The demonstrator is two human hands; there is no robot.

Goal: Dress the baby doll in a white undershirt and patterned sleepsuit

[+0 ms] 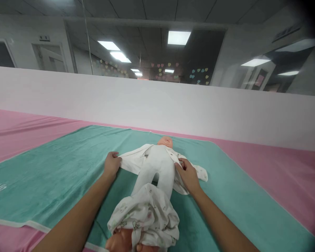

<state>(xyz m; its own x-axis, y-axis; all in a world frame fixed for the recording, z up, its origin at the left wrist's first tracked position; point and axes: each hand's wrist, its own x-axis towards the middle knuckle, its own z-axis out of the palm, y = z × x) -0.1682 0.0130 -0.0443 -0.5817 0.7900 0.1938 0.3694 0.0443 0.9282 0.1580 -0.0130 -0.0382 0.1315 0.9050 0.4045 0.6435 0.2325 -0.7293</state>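
A baby doll (158, 159) lies with its head (165, 141) at the far end and its feet (122, 239) towards me. A white baby shirt (133, 159) is spread open around its white cloth torso. My left hand (112, 164) pinches the shirt's outer edge on the left and holds it out from the body. On the right, my right hand (187, 173) grips the other front panel close against the doll's side. One sleeve (201, 173) lies beyond that hand. White printed pants (147, 210) are bunched round the lower legs, partly covering the feet.
A green towel (55, 164) with a white border lies under the doll, over a pink sheet (285, 168). Behind the far edge stands a low white wall (147, 105) with a large glass pane (147, 49) above it.
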